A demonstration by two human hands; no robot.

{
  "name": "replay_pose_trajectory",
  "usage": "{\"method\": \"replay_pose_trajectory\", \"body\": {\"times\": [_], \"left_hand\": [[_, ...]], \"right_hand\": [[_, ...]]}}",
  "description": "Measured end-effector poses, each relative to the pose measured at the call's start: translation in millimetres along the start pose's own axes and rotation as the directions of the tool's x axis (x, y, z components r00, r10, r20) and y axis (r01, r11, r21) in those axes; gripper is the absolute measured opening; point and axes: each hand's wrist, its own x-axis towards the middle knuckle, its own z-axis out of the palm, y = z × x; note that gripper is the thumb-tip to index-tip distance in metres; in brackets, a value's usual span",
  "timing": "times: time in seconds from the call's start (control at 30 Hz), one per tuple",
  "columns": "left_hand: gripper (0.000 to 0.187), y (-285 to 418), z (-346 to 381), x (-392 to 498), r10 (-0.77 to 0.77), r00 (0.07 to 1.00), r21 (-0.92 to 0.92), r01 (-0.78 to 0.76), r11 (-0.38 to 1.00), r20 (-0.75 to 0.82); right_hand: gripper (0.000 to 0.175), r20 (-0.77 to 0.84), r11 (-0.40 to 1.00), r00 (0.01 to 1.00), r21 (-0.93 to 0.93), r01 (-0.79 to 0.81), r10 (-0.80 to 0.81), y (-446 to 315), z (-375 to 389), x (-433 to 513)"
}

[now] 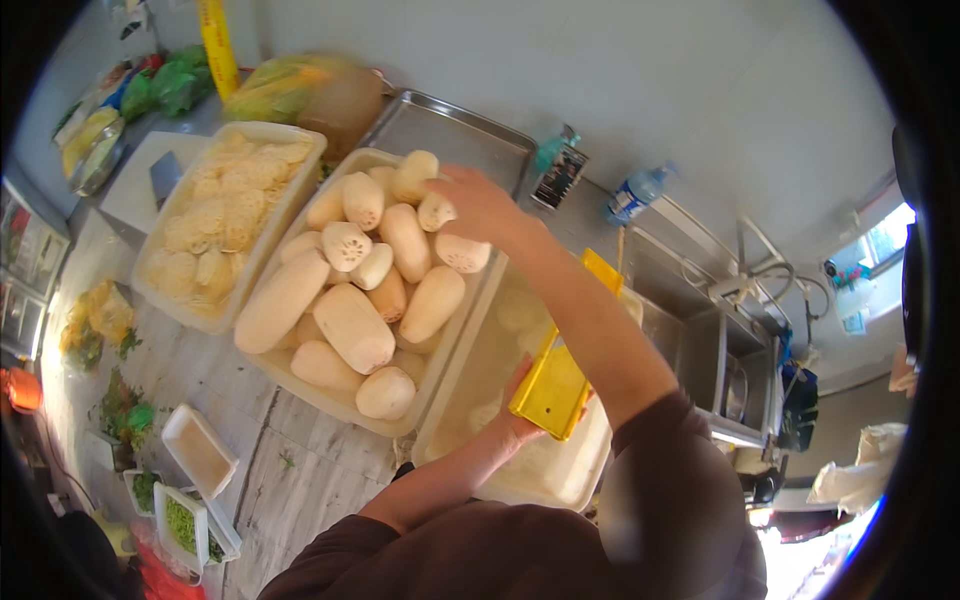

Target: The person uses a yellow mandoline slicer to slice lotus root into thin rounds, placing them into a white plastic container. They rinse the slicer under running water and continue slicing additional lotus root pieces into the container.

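My left hand (521,409) grips the near end of a yellow mandoline slicer (551,390), held slantwise over a pale plastic tub (442,442). Cloudy liquid and pale slices show in that tub. My right hand (480,206) reaches across to a second tub (262,364) heaped with peeled lotus roots (352,326). Its fingers are spread around a lotus root piece (436,212) at the far right of the heap; whether they grip it is unclear. My right forearm hides part of the slicer.
Left of the roots stands a tub of sliced lotus root (225,202), near a cleaver (165,176) on a white cutting board (131,191). Behind are a metal tray (457,127) and a plastic bottle (637,195). Steel sinks (686,330) lie right; small containers (199,450) sit lower left.
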Motion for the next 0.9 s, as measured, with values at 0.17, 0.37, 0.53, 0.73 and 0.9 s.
{"method": "replay_pose_trajectory", "body": {"times": [0.17,0.37,0.53,0.73,0.9], "left_hand": [[0.074,6,-11,1,-0.069,0.992,0.021,0.067,0.998,0.102],[0.073,-4,3,5,-0.043,0.997,0.071,0.047,0.996,-0.059],[0.068,15,2,0,0.044,0.997,0.104,-0.037,0.994,-0.064],[0.061,0,7,7,0.106,0.974,0.154,-0.075,0.985,-0.200],[0.056,16,-15,3,0.135,0.991,0.004,-0.135,0.991,0.025]], "right_hand": [[0.070,0.583,0.977,0.784,0.113,0.181,-0.213,8,0,58],[0.056,0.419,0.996,0.907,0.046,-0.073,0.047,17,-38,43],[0.044,-0.020,0.757,0.949,0.609,-0.238,0.314,5,-98,-60],[0.047,0.074,0.490,0.577,0.448,-0.748,0.813,-42,-89,-251],[0.033,-0.162,0.685,0.665,0.145,-0.714,0.729,-71,-61,-256]]}}
